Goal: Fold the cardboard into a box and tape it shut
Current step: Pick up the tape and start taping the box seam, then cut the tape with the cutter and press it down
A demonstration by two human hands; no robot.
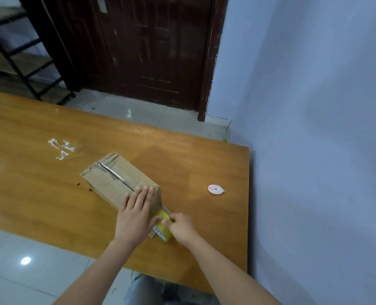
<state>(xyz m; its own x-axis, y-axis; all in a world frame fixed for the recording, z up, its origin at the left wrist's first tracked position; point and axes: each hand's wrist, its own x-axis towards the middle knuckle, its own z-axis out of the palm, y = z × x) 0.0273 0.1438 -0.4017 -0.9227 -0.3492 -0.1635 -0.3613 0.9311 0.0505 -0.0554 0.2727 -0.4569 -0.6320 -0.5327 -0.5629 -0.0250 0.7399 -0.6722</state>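
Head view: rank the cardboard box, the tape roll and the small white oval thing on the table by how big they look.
1. cardboard box, clearly largest.
2. tape roll, partly hidden by the hands.
3. white oval thing, smallest; it lies farther off, so this is less sure.

A wooden table [50, 194] stands by a pale wall [314, 106], dark door [151, 45] beyond.

Plain room: wooden table [50, 194], dark door [151, 47], metal shelving [24, 60].
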